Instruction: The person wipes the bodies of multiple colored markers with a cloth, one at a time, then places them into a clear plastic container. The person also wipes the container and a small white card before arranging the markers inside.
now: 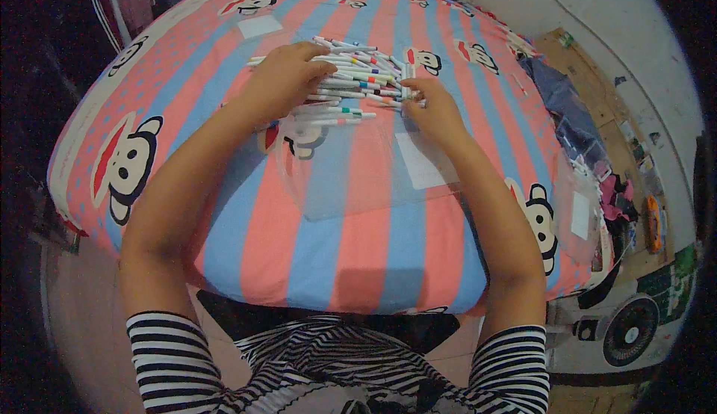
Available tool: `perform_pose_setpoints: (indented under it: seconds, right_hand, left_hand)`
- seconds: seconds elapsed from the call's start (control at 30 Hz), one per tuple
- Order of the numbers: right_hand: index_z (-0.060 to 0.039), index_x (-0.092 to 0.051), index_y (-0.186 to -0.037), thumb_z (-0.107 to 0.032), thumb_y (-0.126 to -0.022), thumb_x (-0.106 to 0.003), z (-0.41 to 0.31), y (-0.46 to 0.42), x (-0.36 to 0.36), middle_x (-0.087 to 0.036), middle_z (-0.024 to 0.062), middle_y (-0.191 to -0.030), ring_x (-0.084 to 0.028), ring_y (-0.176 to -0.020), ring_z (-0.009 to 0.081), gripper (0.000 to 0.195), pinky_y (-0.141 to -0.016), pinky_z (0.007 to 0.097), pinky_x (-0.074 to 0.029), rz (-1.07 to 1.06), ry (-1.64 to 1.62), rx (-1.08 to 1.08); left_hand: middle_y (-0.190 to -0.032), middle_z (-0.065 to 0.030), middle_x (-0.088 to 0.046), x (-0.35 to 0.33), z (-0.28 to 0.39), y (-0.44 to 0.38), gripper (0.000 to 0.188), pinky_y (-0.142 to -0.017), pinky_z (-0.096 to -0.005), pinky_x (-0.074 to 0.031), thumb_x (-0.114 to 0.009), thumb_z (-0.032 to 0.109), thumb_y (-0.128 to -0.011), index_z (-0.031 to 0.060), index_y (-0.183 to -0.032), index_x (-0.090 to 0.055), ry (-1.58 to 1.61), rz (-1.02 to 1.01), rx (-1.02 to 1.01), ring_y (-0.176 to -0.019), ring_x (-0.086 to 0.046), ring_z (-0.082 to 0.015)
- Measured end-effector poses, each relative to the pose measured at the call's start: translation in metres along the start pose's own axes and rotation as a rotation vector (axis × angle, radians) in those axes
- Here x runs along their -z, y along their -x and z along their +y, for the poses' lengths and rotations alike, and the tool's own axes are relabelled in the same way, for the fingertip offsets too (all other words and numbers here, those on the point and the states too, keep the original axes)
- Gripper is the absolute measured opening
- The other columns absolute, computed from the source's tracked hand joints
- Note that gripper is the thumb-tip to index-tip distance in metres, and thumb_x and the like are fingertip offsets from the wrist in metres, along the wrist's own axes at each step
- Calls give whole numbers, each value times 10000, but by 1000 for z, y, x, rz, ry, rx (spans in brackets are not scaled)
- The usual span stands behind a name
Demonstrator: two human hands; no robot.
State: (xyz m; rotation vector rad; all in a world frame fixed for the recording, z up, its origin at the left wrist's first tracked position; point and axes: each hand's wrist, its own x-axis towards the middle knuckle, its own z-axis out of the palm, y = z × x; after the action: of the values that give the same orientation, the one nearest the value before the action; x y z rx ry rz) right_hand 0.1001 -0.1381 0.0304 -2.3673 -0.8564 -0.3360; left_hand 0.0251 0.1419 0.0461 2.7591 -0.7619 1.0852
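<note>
A loose pile of white felt-tip markers (358, 72) with bands of several colours lies on a striped, monkey-print bed sheet (319, 246). Over the pile's left end, my left hand (291, 75) rests with thumb and forefinger apart. Whether its hidden fingers grip any markers cannot be told. At the right end, the fingers of my right hand (434, 106) close around a few markers (407, 77) that lie crosswise to the rest. A clear plastic bag (347, 190) with a white label (423, 162) lies flat in front of the pile, partly under my right forearm.
Another clear bag with a white label (260, 26) lies beyond my left hand. To the right, a further clear bag (581, 215) lies at the bed's edge. Dark blue cloth (566, 100) hangs there, and a fan (631, 333) stands below. A single marker (520, 84) rests far right.
</note>
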Motion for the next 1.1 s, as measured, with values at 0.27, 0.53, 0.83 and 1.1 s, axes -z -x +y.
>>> perform_pose_setpoints:
  seconds: [0.27, 0.53, 0.83, 1.1]
  right_hand:
    - [-118, -670, -1039, -267, -816, -630, -13, -9, -3, -641, 98, -960, -612, -896, 287, 271, -759, 384, -490, -222, 432, 220]
    - [-76, -536, -1184, -113, -817, -634, -15, 16, 52, -615, 52, -830, -598, -749, 144, 382, -663, 288, -464, 101, -323, -40]
    - [-101, -344, -1422, -72, -773, -641, 12, 52, 91, -569, 7, -749, -539, -680, 105, 714, -614, 257, -438, -38, -630, -251]
    - [-115, -366, -1417, -77, -814, -655, 32, 72, 108, -584, 20, -798, -539, -735, 92, 670, -651, 267, -449, -496, -315, -224]
  left_hand:
    - [-961, -106, -659, 25, 52, 6, 236, -794, -403, -479, -564, 264, -867, 92, -993, -667, 488, -193, 477, -924, -613, -282]
    - [-1216, -153, -535, -8, 102, 38, 338, -916, -428, -430, -620, 313, -825, 97, -1085, -606, 351, -272, 1, -1106, -518, -324]
    - [-1336, -171, -469, 6, 94, 30, 513, -1022, -458, -373, -635, 406, -812, 78, -1200, -559, 436, -426, -43, -1216, -454, -365]
    - [-1279, -115, -544, -3, 84, 27, 598, -1019, -462, -376, -647, 441, -792, 44, -1230, -552, 463, -448, -144, -1191, -470, -352]
